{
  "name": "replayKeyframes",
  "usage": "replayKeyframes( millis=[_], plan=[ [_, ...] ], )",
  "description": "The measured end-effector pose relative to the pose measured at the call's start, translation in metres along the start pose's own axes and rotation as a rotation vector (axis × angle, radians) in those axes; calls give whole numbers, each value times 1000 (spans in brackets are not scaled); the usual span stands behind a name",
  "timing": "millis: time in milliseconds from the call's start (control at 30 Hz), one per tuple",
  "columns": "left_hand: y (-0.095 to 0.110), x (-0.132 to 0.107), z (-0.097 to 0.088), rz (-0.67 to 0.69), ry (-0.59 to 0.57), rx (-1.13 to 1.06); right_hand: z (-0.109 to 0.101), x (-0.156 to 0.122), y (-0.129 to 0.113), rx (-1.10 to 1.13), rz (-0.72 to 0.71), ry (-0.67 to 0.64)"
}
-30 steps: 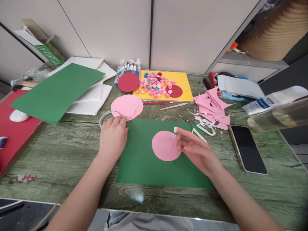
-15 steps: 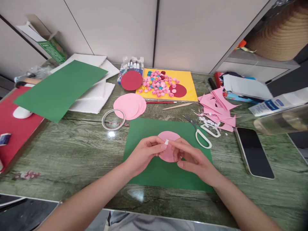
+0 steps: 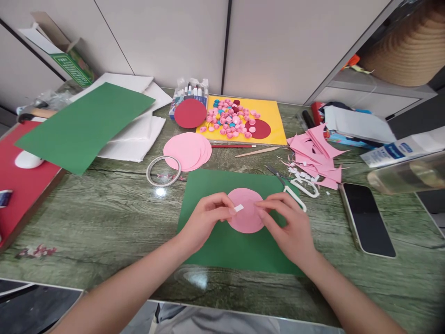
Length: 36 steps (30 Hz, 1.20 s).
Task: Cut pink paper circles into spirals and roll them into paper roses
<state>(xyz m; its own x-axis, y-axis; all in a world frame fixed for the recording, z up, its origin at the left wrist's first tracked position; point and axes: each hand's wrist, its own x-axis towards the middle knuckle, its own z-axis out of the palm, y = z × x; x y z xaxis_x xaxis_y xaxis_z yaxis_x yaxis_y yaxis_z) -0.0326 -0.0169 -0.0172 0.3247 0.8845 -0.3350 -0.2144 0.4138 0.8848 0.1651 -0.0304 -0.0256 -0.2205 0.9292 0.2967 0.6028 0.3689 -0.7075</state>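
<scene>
Nearest us, both hands work above the green sheet (image 3: 239, 253): the left hand (image 3: 203, 222) has its thumb and forefinger closed on a white strip (image 3: 239, 208), and that strip sits over the pink disc (image 3: 247, 219), at three o'clock from the left fingertips, long axis tipped toward two. Across the disc, the right hand (image 3: 290, 225) curls at three o'clock, fingertips nearly together; can't tell what they grip! The left is nearer the strip. Beyond, the scissors (image 3: 298, 201) crowd two o'clock, the ring (image 3: 149, 176) ten, pink circles (image 3: 179, 150) past it; farthest, beads (image 3: 229, 121) at twelve.
</scene>
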Motion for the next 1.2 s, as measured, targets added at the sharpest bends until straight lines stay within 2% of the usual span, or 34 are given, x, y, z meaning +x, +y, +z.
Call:
replayKeyframes(
  millis=[167, 300, 400, 467, 567, 633, 700, 767, 867, 967, 1067, 1133, 1200],
  plan=[
    [-4, -5, 9, 168, -45, 375, -4, 3, -10, 195, 168, -49],
    [-9, -10, 14, 286, -59, 559, -6, 3, -15, 221, 190, -137],
    [-10, -12, 16, 362, -66, 615, -7, 2, -16, 114, 74, -116],
    [-9, -14, 16, 388, -76, 639, -7, 1, -16, -8, -76, -35],
    [-6, -14, 15, 347, -55, 657, -11, -3, -16, -160, -304, 115],
    [-4, -12, 12, 330, -11, 690, -16, -4, -16, -201, -357, 220],
    [-4, -11, 6, 372, 22, 807, -21, -4, -15, -175, -259, 288],
    [-5, -9, 1, 454, 17, 1027, -25, 0, -11, -35, -25, 230],
    [-8, -8, -4, 550, -19, 1377, -30, 8, -2, 376, 380, -88],
    [-9, -8, -4, 572, -132, 1574, -34, 15, 5, 718, 723, -477],
    [-13, -8, -2, 589, -285, 1651, -38, 17, 8, 875, 892, -703],
    [-17, -9, -1, 589, -321, 1688, -39, 17, 9, 904, 942, -746],
    [-22, -12, 3, 573, -278, 1725, -40, 18, 12, 911, 970, -725]
  ],
)
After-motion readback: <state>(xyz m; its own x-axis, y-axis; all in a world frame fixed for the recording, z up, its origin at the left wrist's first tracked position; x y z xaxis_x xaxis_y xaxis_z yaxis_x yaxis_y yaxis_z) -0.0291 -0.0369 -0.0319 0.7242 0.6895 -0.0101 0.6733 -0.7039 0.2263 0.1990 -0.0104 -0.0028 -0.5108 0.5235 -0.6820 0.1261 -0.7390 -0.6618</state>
